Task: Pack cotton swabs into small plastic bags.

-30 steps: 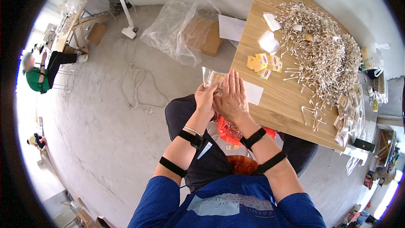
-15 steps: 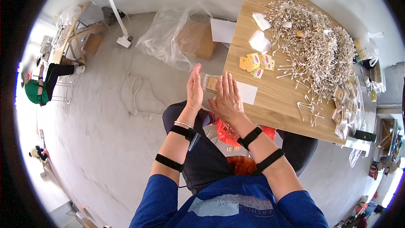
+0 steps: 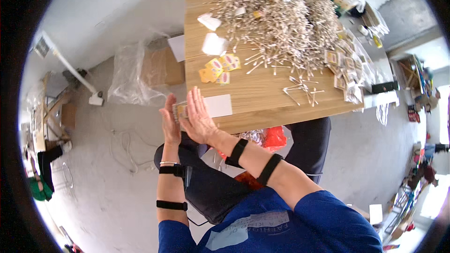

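A small clear packet of cotton swabs (image 3: 180, 111) with a yellow label lies between my hands at the table's left edge. My left hand (image 3: 171, 121) stands on edge along the packet's left side, fingers stretched out. From the other side my right hand (image 3: 199, 118) lies flat with straight fingers, partly covering the packet. Whether the packet rests on the table or is held up between the palms is hidden. A white card (image 3: 220, 106) lies on the table right of my right hand. Beyond it are several yellow label cards (image 3: 220, 67).
A big heap of loose cotton swabs (image 3: 281, 21) covers the far part of the wooden table (image 3: 258, 105). Filled packets (image 3: 344, 68) pile up at its right. A red plastic bag (image 3: 274, 139) is below the near edge. Cardboard and clear plastic film (image 3: 136, 77) lie on the floor.
The view has turned, so table and hands appear farther left. My left hand has closed in on the packet's side; my right hand stays flat beside it.
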